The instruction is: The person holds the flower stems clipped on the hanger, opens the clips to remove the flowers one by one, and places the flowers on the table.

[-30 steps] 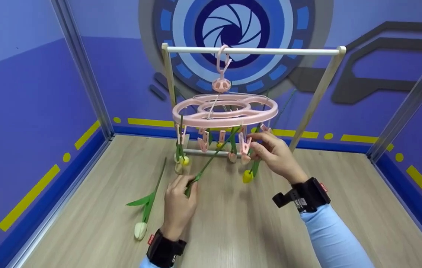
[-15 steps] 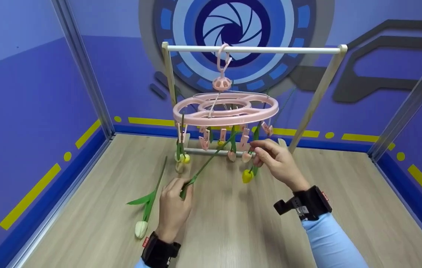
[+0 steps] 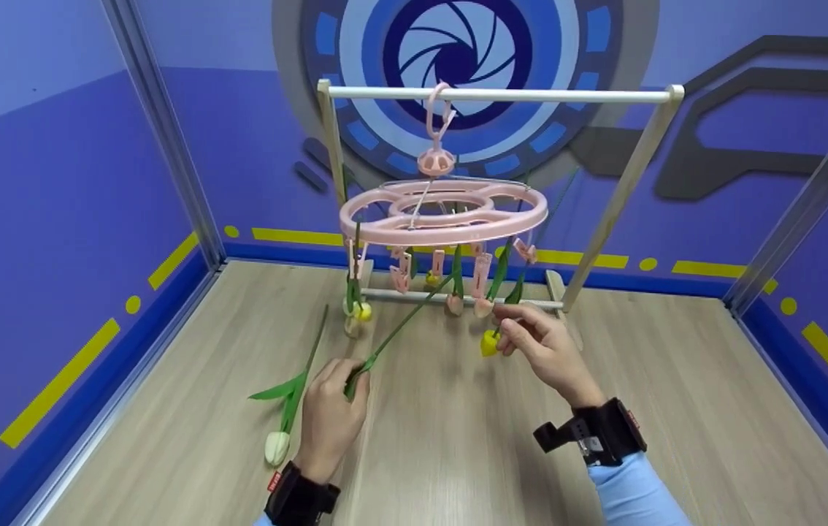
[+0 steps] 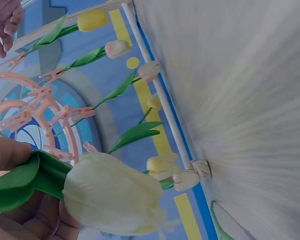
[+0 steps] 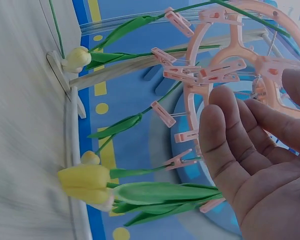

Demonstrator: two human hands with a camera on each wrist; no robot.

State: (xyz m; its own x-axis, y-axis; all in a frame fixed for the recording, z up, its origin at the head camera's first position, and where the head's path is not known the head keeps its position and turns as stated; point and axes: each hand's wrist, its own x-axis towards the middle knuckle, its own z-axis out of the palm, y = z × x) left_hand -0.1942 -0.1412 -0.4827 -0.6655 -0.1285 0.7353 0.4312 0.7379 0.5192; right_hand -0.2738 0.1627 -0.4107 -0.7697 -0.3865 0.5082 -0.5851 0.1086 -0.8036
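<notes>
A pink clip hanger [image 3: 443, 235] hangs from a rod, with several tulips dangling head down from its clothespins. My left hand [image 3: 331, 416] grips a white tulip [image 4: 112, 195] near its leaves, just behind the bloom; its stem slants up to the right below the hanger. In the head view the bloom is hidden by that hand. Beside a hanging yellow tulip [image 3: 489, 342] is my right hand [image 3: 547, 354], fingers loosely bent. The right wrist view shows nothing between that thumb and fingers [image 5: 212, 125]. A pink clothespin [image 3: 482, 275] hangs above it.
Another white tulip [image 3: 277, 447] lies on the wooden table [image 3: 450, 453], left of my left hand. A wooden stand [image 3: 615, 197] with a white top rod [image 3: 560, 95] bears the hanger. Blue panels [image 3: 56, 219] enclose the back and sides.
My right hand has let go of the pink clothespin and dropped lower, near the yellow tulip. My left hand has drawn down and left with the white tulip.
</notes>
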